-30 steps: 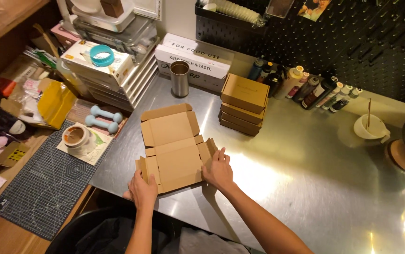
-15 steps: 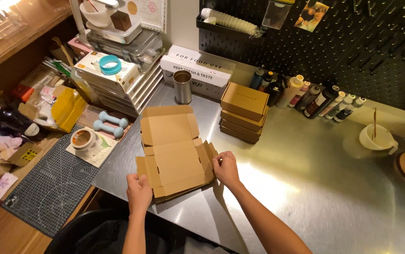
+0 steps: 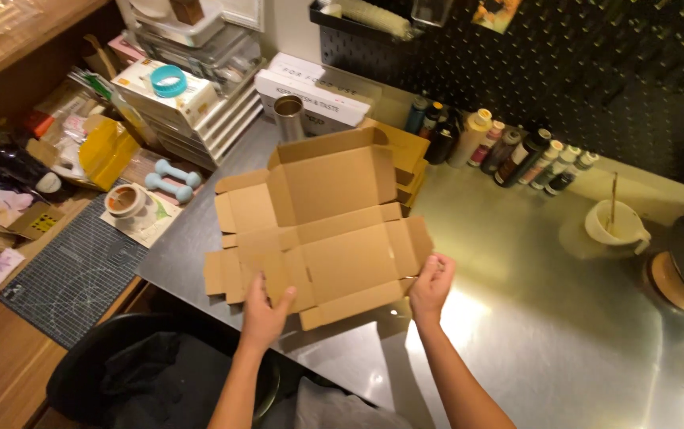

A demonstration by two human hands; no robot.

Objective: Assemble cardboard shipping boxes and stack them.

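A flat, unfolded brown cardboard box point(image 3: 322, 226) is lifted off the steel counter point(image 3: 532, 318), tilted toward me with its lid flap up. My left hand point(image 3: 265, 308) grips its near left edge, thumb on the inner panel. My right hand point(image 3: 431, 287) pinches the near right side flap. Behind the raised box, a stack of folded brown boxes point(image 3: 405, 155) is partly hidden.
A steel tumbler point(image 3: 288, 117) and white long boxes point(image 3: 310, 91) stand at the back. Bottles point(image 3: 509, 151) line the pegboard wall. A white cup point(image 3: 614, 225) sits right. Left: tape roll point(image 3: 124, 201), blue dumbbell point(image 3: 172, 178), cutting mat point(image 3: 71, 278), stacked trays point(image 3: 199, 87).
The cardboard box has come up off the counter and now tilts toward me, looming larger. Both hands stayed on its near edges, spreading wider apart.
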